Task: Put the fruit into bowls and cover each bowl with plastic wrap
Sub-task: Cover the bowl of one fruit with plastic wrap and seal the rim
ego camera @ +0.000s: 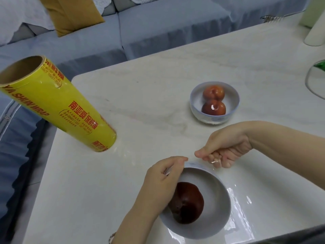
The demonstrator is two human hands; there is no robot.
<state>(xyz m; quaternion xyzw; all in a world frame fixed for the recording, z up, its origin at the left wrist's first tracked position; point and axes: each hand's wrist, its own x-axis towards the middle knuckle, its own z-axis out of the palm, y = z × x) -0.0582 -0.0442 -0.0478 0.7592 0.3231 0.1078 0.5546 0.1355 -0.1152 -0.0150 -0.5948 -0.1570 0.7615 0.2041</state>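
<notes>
Far bowl point(214, 104) on the worktop point(158, 95): holds two red fruits point(213, 101), glossy film visible over the rim, so judged finished. Near bowl point(198, 199) holds one dark red fruit point(186, 202); a sheet of plastic wrap point(241, 205) lies over it, spilling onto the worktop on the right side, not yet tucked. Left hand point(165, 175), fingers curled and pinched shut on the film at the bowl's far-left rim. Right hand point(226, 152), loosely fisted, thumb and fingers closed on the film just beyond the far rim. Remaining, by estimate: press the wrap down around the near bowl. Count: two bowls, three fruits, one yellow wrap roll point(58, 106) standing at the worktop's left edge.
</notes>
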